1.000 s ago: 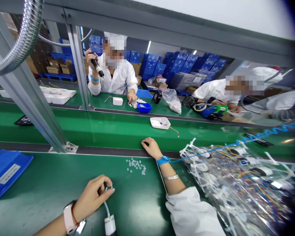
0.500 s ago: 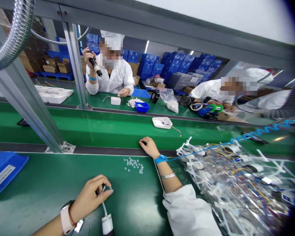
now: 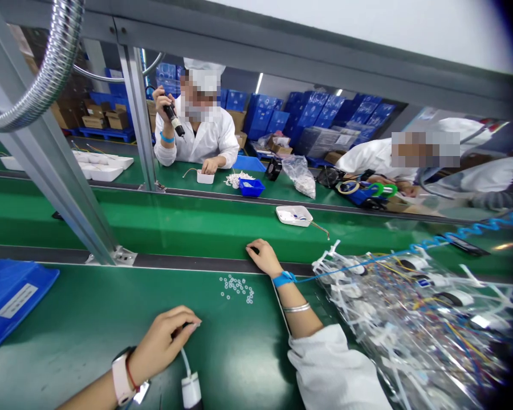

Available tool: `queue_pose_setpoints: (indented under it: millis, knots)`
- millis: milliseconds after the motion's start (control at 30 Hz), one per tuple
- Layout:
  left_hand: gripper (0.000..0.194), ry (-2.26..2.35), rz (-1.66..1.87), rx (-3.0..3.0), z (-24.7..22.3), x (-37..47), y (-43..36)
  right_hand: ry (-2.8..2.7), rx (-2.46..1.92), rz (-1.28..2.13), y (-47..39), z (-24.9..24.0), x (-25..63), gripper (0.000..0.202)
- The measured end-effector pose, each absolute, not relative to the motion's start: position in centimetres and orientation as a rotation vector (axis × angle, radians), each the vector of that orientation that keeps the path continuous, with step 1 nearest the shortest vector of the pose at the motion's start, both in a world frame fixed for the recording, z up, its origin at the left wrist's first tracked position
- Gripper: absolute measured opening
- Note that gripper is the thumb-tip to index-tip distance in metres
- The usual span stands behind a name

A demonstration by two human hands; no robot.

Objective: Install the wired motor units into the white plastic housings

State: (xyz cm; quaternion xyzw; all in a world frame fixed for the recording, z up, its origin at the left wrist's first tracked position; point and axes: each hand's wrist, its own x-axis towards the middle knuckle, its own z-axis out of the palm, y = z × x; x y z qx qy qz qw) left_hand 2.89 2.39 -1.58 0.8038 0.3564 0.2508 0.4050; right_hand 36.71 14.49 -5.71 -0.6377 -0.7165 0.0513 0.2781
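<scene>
My left hand is closed in a pinch above the green worktop, in the lower left of the head view. Its fingers grip a thin white tube, whose tip barely shows past the fingertips. Below, the tube runs into a white cylindrical part with a dark base, cut off by the lower edge. My right hand rests at the belt's near rail, fingers loosely curled, thumb a little apart, and nothing visible in it. Between the hands, several small white rings lie scattered on the worktop.
A white tray with wires sits on the green belt. Clear-bagged wired parts pile up at right, a blue bin at left. A blue coiled cord joins my right wristband. Two co-workers sit opposite; one holds an electric screwdriver.
The white tray has moved right along the belt. My left fingertips have drawn closer together on the tube. The co-worker's lower hand has come over a small white box. The view has shifted slightly.
</scene>
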Motion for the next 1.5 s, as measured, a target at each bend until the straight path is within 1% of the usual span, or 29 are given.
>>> queue_pose_setpoints:
  millis: [567, 1067, 1500]
  knots:
    - [0.026, 0.891, 0.671, 2.044, -1.21, 2.86, 2.32, -1.931, -1.701, 0.146, 14.42, -5.85, 36.83, 0.021]
    - [0.027, 0.89, 0.648, 2.05, -1.08, 2.85, 2.25, -1.918, -1.718, 0.141, 14.44, -5.72, 36.67, 0.019]
    - [0.026, 0.986, 0.59, 2.095, -1.19, 2.92, 2.16, -1.921, -1.732, 0.145, 14.38, -5.53, 36.55, 0.019]
